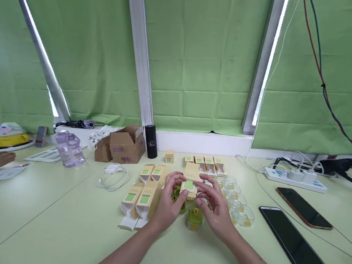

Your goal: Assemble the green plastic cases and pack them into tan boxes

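Note:
Between my two hands is a small cream cardboard box (191, 174) with a green label, raised over the table. My left hand (171, 197) grips its left side, thumb on the front. The fingers of my right hand (214, 202) close on its right side. Just below stands a small clear jar with a green lid (195, 219). More green lids (175, 193) are partly hidden behind my left hand. Several clear jars (235, 198) with yellow spots sit to the right. Open cream boxes (145, 198) lie in rows to the left, flaps out, and another row (208, 166) lies behind.
Two phones (295, 243) and a power strip (296, 179) with cables are on the right. A brown carton (127, 145), a black cylinder (151, 142), a coiled white charger cable (113, 175) and a purple jug (69, 149) stand at the back left. Another person's hand (1, 158) is at far left.

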A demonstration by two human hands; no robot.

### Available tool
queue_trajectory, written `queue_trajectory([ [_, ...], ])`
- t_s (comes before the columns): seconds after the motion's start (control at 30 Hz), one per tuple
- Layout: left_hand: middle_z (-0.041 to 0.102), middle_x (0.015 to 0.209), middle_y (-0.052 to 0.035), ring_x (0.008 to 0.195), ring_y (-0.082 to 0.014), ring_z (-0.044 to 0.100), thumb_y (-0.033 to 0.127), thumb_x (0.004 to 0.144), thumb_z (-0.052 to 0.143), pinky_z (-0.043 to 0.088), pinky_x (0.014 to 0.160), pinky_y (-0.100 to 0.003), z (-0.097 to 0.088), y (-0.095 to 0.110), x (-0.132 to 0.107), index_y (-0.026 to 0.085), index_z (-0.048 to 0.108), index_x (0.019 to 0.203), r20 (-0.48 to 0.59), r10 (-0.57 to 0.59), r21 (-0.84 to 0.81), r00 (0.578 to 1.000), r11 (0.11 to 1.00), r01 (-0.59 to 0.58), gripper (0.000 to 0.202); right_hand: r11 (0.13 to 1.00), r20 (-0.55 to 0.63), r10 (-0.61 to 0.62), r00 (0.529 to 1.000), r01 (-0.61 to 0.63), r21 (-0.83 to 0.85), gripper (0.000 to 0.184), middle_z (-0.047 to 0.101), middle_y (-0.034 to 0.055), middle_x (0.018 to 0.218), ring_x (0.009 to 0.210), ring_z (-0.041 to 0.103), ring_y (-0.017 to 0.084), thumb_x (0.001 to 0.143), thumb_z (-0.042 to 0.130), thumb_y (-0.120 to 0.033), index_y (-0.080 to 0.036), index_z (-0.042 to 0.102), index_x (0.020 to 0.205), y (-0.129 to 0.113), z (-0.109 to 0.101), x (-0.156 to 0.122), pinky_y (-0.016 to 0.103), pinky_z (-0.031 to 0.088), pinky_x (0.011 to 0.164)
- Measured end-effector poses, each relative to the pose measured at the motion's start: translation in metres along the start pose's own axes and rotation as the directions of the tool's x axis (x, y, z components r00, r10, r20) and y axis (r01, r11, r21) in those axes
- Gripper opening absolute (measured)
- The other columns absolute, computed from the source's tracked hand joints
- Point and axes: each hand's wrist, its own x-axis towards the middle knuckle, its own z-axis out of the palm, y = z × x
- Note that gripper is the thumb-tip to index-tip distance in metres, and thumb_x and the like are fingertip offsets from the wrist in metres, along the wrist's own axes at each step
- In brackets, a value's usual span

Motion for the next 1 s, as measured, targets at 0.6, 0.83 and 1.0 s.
queue_trajectory([
  [0.6,0.052,0.139,-0.0117,0.129,-0.0303,0.056,0.044,0.095,0.07,0.046,0.11,-0.045,-0.0009,-0.0028,-0.0017,0.026,0.058,0.131,0.073,0.06,-0.064,0.996,0.996,-0.055,0.042,1.0,-0.053,-0.015,0.998,0.016,0.003,0.034,0.044,0.011,0.149,0.106,0.07,0.022,0.099,0.071,-0.04,-0.035,0.071,0.133,-0.0011,0.0025,0.0019,0.04,0.064,0.089],
  [0.83,0.053,0.139,-0.0103,0.129,-0.0279,0.056,0.041,0.097,0.07,0.047,0.11,-0.042,0.0003,-0.0052,-0.002,0.028,0.058,0.13,0.051,0.058,-0.024,0.997,0.998,-0.057,0.038,1.0,-0.068,-0.012,0.998,0.012,-0.002,0.032,0.045,0.0108,0.148,0.111,0.069,0.023,0.1,0.07,-0.04,-0.035,0.073,0.131,0.0016,0.0033,0.002,0.039,0.064,0.089],
  [1.0,0.054,0.138,-0.0096,0.128,-0.0265,0.056,0.04,0.097,0.07,0.047,0.11,-0.04,0.0013,-0.0077,-0.0016,0.028,0.058,0.129,0.047,0.063,-0.009,0.997,0.998,-0.062,0.036,1.0,-0.069,-0.001,0.998,0.001,-0.009,0.031,0.045,0.0106,0.148,0.107,0.07,0.022,0.1,0.069,-0.042,-0.035,0.073,0.13,0.0055,0.0032,0.0016,0.039,0.064,0.089],
])
